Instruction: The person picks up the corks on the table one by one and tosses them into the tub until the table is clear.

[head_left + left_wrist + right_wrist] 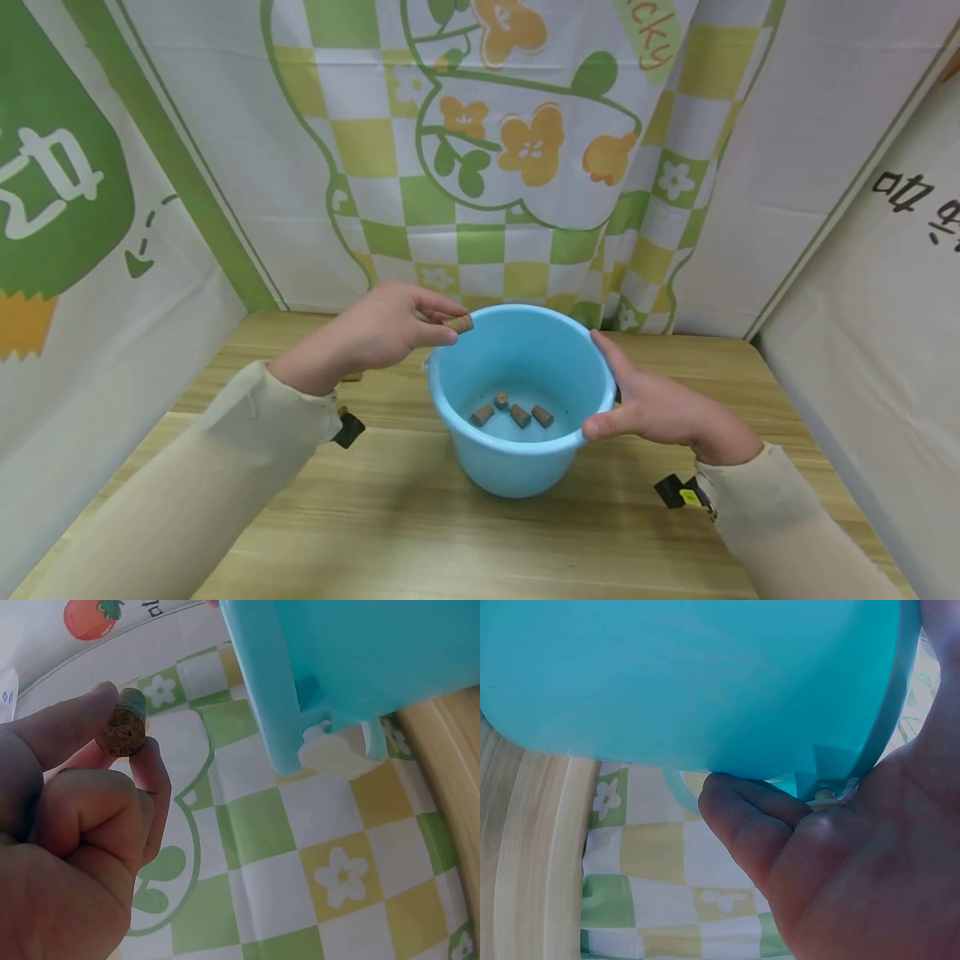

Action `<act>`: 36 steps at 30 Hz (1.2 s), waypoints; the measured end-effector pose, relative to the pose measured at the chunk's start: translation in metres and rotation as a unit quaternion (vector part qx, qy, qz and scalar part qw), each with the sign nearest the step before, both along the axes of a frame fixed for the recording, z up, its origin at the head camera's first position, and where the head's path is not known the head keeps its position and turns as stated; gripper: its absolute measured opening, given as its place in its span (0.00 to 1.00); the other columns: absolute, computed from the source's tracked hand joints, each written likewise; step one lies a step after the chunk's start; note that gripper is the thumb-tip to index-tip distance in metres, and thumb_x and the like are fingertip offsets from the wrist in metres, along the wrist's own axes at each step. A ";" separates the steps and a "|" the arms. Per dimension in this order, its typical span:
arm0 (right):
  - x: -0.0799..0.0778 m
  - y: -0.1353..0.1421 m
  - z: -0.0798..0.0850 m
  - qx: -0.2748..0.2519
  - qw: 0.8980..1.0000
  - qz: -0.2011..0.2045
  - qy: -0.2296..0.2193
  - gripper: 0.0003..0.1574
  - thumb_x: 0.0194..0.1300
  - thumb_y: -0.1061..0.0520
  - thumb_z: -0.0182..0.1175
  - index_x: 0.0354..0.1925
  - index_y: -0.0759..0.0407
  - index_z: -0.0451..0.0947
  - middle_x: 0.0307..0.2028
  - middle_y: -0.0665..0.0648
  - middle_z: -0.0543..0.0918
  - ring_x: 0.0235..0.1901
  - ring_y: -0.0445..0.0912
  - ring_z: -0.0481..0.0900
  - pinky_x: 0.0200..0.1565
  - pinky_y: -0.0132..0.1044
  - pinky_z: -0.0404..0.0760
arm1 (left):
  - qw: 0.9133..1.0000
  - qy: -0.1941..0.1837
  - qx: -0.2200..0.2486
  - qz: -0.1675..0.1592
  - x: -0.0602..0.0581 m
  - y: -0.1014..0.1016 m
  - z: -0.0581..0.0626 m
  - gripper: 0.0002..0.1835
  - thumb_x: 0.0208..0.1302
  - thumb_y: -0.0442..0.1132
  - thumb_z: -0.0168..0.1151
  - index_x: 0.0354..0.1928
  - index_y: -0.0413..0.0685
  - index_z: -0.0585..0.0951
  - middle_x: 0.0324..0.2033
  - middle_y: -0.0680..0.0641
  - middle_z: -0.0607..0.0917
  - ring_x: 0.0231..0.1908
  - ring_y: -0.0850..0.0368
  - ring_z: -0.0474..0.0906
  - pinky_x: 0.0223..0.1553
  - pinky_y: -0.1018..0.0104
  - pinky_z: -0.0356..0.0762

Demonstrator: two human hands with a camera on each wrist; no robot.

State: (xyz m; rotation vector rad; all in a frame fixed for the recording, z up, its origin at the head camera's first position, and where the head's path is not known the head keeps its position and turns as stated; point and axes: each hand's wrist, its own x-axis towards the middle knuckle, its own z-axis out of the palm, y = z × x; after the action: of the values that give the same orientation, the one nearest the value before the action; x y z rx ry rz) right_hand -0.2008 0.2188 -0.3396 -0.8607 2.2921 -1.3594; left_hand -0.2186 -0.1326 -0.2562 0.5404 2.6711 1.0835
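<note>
My left hand pinches a wine cork between thumb and fingertips, at the upper left rim of a light blue bucket. In the left wrist view the brown speckled end of that cork faces the camera. On the right side of the bucket, my right hand grips the rim, thumb toward the front and fingers along the outer wall. Several corks lie on the bucket's bottom. Seen from the right wrist, the fingers curl beside the bucket wall near the handle's joint.
The bucket stands on a wooden table. A small brown piece lies on the table behind my left wrist, mostly hidden. A checkered, flowered cloth hangs at the back, with printed white walls on both sides.
</note>
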 end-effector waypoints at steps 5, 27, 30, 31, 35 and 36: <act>0.001 0.001 0.000 0.004 1.000 -0.003 -0.002 0.78 0.54 0.44 0.77 0.78 0.41 0.27 0.65 0.66 0.67 0.57 0.62 0.72 0.53 0.53 0.73 | 1.000 0.012 -0.024 -0.006 0.000 0.010 0.000 0.20 0.65 0.47 0.69 0.59 0.60 0.83 0.51 0.51 0.84 0.55 0.51 0.75 0.51 0.51 0.74; 0.000 0.002 0.001 0.017 1.000 -0.011 -0.001 0.78 0.54 0.44 0.77 0.78 0.40 0.27 0.65 0.64 0.67 0.58 0.60 0.72 0.53 0.53 0.73 | 0.997 0.036 -0.059 -0.034 0.002 0.033 0.007 0.20 0.66 0.45 0.69 0.59 0.60 0.84 0.39 0.50 0.80 0.39 0.51 0.72 0.32 0.60 0.73; 0.000 0.001 0.001 0.017 1.000 -0.010 0.001 0.78 0.54 0.44 0.77 0.78 0.40 0.27 0.65 0.65 0.67 0.58 0.61 0.72 0.53 0.53 0.73 | 0.997 0.039 -0.062 -0.036 0.002 0.035 0.007 0.20 0.66 0.45 0.69 0.59 0.60 0.83 0.39 0.51 0.81 0.40 0.52 0.72 0.33 0.60 0.73; 0.000 0.001 0.001 0.018 1.000 -0.010 0.002 0.78 0.54 0.44 0.77 0.78 0.41 0.26 0.65 0.65 0.67 0.58 0.61 0.72 0.53 0.53 0.73 | 0.997 0.040 -0.063 -0.036 0.003 0.035 0.007 0.20 0.66 0.46 0.69 0.59 0.59 0.83 0.39 0.51 0.81 0.40 0.52 0.72 0.34 0.60 0.73; 0.000 0.002 0.001 0.020 1.000 -0.013 0.002 0.79 0.54 0.44 0.77 0.78 0.42 0.26 0.65 0.65 0.67 0.58 0.61 0.72 0.54 0.53 0.73 | 0.996 0.044 -0.065 -0.039 0.003 0.037 0.007 0.24 0.64 0.48 0.70 0.63 0.62 0.81 0.44 0.53 0.82 0.49 0.52 0.73 0.41 0.59 0.75; 0.000 0.002 0.001 0.022 1.000 -0.014 0.002 0.79 0.54 0.44 0.77 0.78 0.42 0.26 0.65 0.65 0.67 0.58 0.61 0.72 0.54 0.53 0.73 | 0.996 0.045 -0.064 -0.040 0.003 0.038 0.007 0.26 0.64 0.48 0.71 0.65 0.63 0.79 0.47 0.53 0.82 0.52 0.52 0.72 0.43 0.59 0.75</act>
State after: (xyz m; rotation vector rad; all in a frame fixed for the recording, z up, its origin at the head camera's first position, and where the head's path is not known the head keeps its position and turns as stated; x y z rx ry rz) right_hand -0.2006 0.2206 -0.3388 -0.8223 2.3358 -1.3143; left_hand -0.2155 -0.0951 -0.2490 0.6786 2.7458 0.8785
